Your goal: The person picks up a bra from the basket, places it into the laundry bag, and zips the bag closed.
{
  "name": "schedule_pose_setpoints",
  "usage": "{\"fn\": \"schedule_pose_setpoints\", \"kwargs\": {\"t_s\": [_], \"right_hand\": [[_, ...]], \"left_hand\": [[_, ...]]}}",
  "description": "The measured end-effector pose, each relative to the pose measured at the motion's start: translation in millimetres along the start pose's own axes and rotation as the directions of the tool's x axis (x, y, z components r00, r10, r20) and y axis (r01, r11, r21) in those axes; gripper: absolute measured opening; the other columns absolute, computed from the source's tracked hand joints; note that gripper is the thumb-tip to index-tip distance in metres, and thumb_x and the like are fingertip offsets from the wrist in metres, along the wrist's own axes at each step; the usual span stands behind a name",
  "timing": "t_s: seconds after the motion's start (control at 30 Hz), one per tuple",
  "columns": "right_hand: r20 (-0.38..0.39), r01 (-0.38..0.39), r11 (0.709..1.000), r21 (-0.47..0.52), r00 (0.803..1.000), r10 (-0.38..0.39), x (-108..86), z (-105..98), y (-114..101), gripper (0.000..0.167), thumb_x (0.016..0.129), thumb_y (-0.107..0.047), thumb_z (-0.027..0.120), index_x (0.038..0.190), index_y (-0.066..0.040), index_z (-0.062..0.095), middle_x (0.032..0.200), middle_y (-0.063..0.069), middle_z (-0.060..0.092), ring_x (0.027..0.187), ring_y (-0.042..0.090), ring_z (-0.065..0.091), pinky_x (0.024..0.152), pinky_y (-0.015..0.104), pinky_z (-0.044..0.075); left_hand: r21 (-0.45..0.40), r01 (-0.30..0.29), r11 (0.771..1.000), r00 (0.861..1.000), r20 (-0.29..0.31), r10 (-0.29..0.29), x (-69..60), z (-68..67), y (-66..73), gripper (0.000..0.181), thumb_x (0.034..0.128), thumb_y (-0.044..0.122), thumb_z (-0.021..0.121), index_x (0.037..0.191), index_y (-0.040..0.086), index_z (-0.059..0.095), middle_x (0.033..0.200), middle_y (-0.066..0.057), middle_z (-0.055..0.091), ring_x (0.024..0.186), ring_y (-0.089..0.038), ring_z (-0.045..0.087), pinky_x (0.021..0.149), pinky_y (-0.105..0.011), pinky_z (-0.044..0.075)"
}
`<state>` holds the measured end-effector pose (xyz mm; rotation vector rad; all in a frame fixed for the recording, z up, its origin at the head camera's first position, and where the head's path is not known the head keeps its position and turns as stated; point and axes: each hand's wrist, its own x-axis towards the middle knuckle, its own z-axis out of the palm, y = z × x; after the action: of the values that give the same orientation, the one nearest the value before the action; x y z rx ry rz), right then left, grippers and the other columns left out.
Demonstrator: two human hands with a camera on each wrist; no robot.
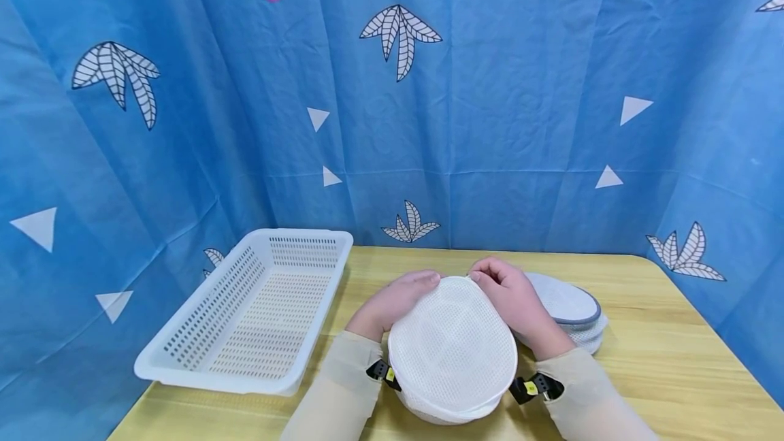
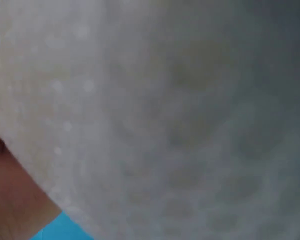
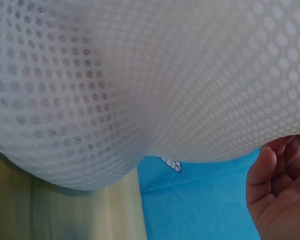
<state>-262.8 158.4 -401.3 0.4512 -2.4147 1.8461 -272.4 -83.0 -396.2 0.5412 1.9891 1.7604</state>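
A round white mesh laundry bag (image 1: 453,352) is held up at the front of the table, its flat face toward the head camera. My left hand (image 1: 401,301) grips its upper left edge, thumb on the near side and the other fingers hidden behind. At the upper right rim, my right hand (image 1: 508,295) pinches the edge between thumb and curled fingers. White mesh (image 3: 115,90) fills most of the right wrist view, with the right fingertips (image 3: 262,165) at its border. The left wrist view is mostly blurred mesh (image 2: 140,130) with a bit of skin at lower left.
Behind my right forearm sits another white mesh bag with grey trim (image 1: 563,298). On the left of the wooden table (image 1: 667,346) stands a white perforated plastic basket (image 1: 294,352). A blue patterned curtain (image 1: 508,121) encloses the back and sides.
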Motion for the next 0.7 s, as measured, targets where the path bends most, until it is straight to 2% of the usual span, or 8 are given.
{"fn": "schedule_pose_setpoints", "kwargs": {"t_s": [0.2,0.33,0.4,0.53,0.7], "right_hand": [[0.017,-0.016,1.0,-0.009,1.0,0.016,-0.4,-0.8,0.8,0.026,0.102,-0.037,0.062,0.105,-0.011,0.068,0.094,0.012,0.066,0.08,0.029,0.063,0.068,0.038,0.055],[0.025,0.029,0.997,-0.071,0.999,-0.027,0.5,-4.8,0.9,0.023,0.103,-0.035,0.062,0.102,-0.013,0.069,0.093,0.008,0.067,0.08,0.028,0.064,0.068,0.038,0.055],[0.026,0.059,0.991,-0.12,0.998,-0.057,1.3,-7.6,0.1,0.02,0.103,-0.034,0.061,0.1,-0.015,0.069,0.091,0.006,0.067,0.078,0.026,0.064,0.068,0.037,0.054],[0.01,0.098,0.977,-0.19,0.995,-0.098,2.4,-14.6,-1.0,0.02,0.104,-0.033,0.059,0.098,-0.017,0.069,0.09,0.002,0.068,0.079,0.024,0.063,0.069,0.037,0.053],[-0.066,0.074,0.977,-0.199,0.994,-0.088,3.1,-23.3,-2.4,0.024,0.104,-0.037,0.059,0.102,-0.016,0.069,0.093,0.002,0.068,0.086,0.024,0.062,0.074,0.037,0.051]], "left_hand": [[-0.011,0.01,1.0,0.999,0.04,-0.009,0.1,1.2,0.0,0.036,0.1069,0.038,0.048,0.127,0.012,0.063,0.105,-0.01,0.067,0.078,-0.019,0.068,0.07,-0.033,0.058],[0.027,0.012,1.0,1.0,0.024,-0.013,-0.6,1.0,2.7,0.035,0.1066,0.039,0.049,0.121,0.011,0.064,0.099,-0.011,0.068,0.073,-0.02,0.068,0.064,-0.034,0.058],[0.063,0.009,0.998,1.0,-0.003,-0.009,-1.4,0.8,5.1,0.035,0.1063,0.04,0.049,0.12,0.012,0.065,0.096,-0.011,0.068,0.071,-0.02,0.068,0.063,-0.034,0.058],[0.079,-0.022,0.997,0.997,-0.078,0.028,-2.3,-3.5,6.4,0.038,0.1058,0.043,0.049,0.121,0.011,0.066,0.097,-0.011,0.068,0.073,-0.02,0.067,0.066,-0.037,0.058],[0.018,-0.027,0.999,0.979,-0.204,0.03,-2.5,-11.5,5.4,0.044,0.1065,0.045,0.046,0.127,0.011,0.063,0.102,-0.012,0.068,0.081,-0.023,0.067,0.075,-0.039,0.057]]}}
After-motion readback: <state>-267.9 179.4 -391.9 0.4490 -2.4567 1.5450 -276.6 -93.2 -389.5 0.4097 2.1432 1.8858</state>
